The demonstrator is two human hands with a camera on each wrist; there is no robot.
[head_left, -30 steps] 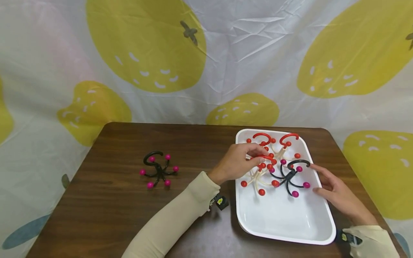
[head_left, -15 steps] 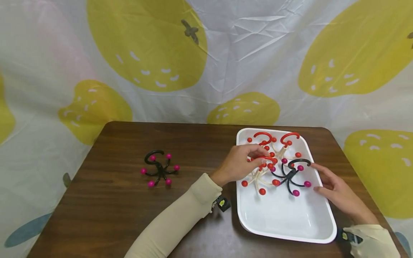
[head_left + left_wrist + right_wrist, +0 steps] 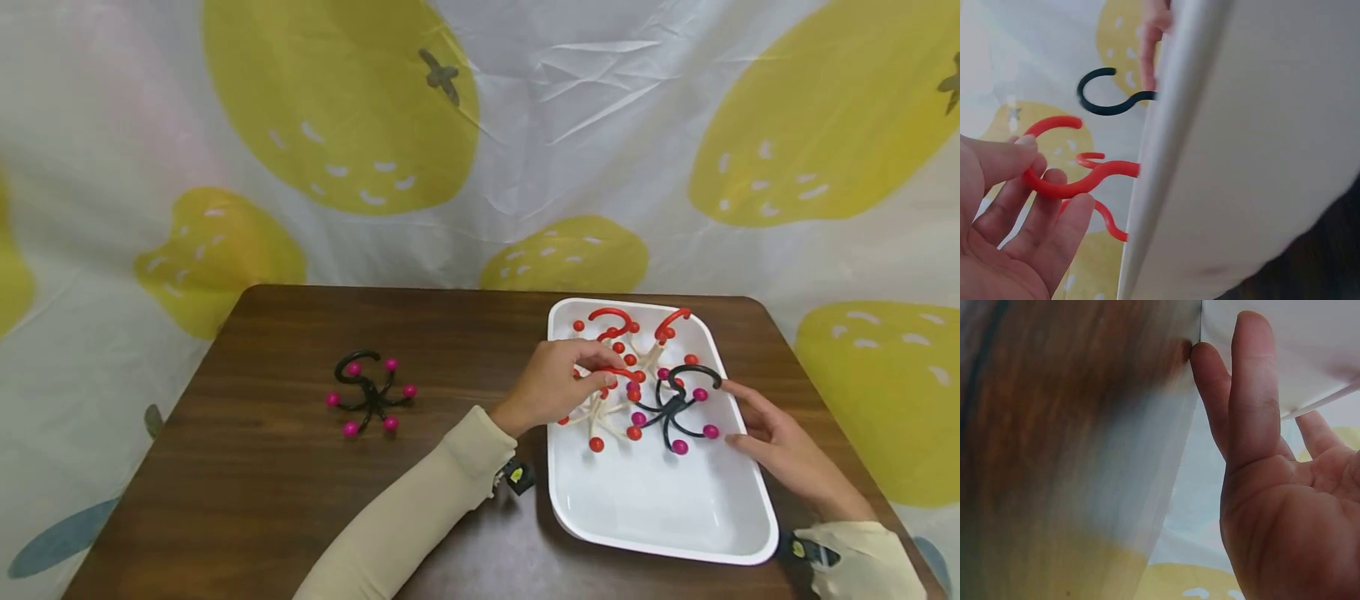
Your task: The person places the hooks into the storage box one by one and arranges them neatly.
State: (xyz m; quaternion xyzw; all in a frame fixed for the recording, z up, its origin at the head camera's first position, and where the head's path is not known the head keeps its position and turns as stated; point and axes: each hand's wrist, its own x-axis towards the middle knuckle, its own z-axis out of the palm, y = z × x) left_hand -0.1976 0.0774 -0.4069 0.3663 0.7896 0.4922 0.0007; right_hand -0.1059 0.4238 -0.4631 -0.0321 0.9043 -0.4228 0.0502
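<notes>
My left hand (image 3: 555, 385) reaches over the left rim of the white tray (image 3: 652, 504). Its thumb and fingers pinch the red hook (image 3: 1063, 190) of a ball-tipped hook with cream legs and red balls. Beside that piece, a black ball-tipped hook (image 3: 672, 407) with magenta balls stands in the tray. Two more red-hooked pieces with cream legs are at the tray's back, one left (image 3: 611, 317) and one right (image 3: 654, 350); my left hand partly covers the left one. My right hand (image 3: 787, 454) rests at the tray's right side with its fingers extended, holding no piece.
Another black ball-tipped hook (image 3: 371, 393) with magenta balls stands on the left part of the brown wooden table (image 3: 247, 492). A cloth (image 3: 540, 108) with yellow fruit prints hangs behind the table.
The cream-legged piece in my left hand has turned, its balls shifting slightly left. The black hook in the tray and the back right red hook have also turned a little. My right hand stays put.
</notes>
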